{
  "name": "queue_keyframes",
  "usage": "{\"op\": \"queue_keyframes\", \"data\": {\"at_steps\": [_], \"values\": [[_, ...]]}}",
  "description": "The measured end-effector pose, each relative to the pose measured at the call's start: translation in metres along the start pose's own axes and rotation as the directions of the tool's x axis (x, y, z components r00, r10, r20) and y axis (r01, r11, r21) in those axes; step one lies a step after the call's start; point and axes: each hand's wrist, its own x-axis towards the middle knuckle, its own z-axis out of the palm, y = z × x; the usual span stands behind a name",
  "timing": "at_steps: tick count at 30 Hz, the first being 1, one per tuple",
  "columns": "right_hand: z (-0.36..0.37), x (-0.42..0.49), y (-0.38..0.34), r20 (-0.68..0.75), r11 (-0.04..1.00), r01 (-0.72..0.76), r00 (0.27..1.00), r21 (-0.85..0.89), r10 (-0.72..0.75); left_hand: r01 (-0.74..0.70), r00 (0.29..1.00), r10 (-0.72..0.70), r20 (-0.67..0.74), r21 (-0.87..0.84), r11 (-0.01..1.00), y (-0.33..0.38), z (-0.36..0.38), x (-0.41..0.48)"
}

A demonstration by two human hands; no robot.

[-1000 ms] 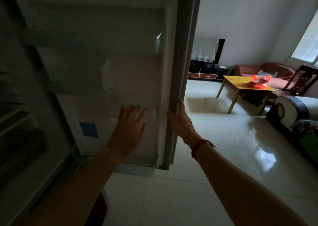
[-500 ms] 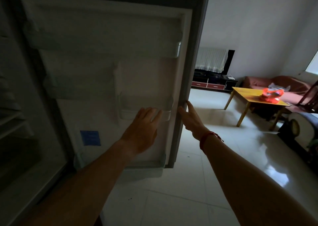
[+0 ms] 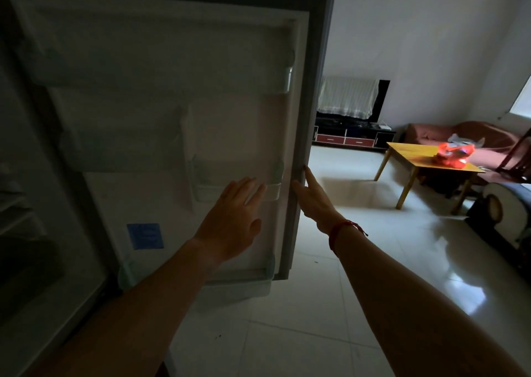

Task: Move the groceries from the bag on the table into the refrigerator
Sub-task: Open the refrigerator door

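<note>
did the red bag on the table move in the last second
No. The red bag sits on the same right-hand part of the yellow table as before; only the view shifted.

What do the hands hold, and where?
Nothing is gripped: the left hand rests flat on the refrigerator door, the right hand touches its outer edge.
</note>
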Motion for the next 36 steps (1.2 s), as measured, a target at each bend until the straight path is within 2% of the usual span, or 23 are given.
{"op": "queue_keyframes", "data": {"at_steps": [6, 10, 15, 20, 29, 36], "values": [[-0.004, -0.010, -0.006, -0.013, 0.990, 0.029, 0.999, -0.137, -0.031, 0.020, 1.000, -0.018, 0.025, -0.102, 0.995, 0.000, -0.011, -0.004], [-0.007, -0.027, -0.013, -0.047, 0.978, 0.042, 0.998, -0.203, -0.053, 0.085, 0.996, -0.087, -0.009, -0.144, 0.986, -0.003, -0.024, -0.016], [0.004, -0.060, -0.029, -0.046, 0.953, 0.073, 0.995, -0.292, -0.091, 0.198, 0.980, -0.199, -0.008, -0.054, 0.979, -0.006, -0.049, -0.041], [0.026, -0.095, -0.047, -0.008, 0.927, 0.126, 0.990, -0.353, -0.138, 0.235, 0.972, -0.235, -0.007, 0.026, 0.972, -0.013, -0.079, -0.081], [0.069, -0.163, -0.085, 0.085, 0.807, 0.303, 0.949, -0.506, -0.303, 0.341, 0.935, -0.333, -0.127, 0.053, 0.938, -0.025, -0.149, -0.179], [0.112, -0.217, -0.119, 0.164, 0.723, 0.391, 0.916, -0.569, -0.366, 0.514, 0.857, -0.487, -0.166, 0.218, 0.830, -0.027, -0.211, -0.246]]}}
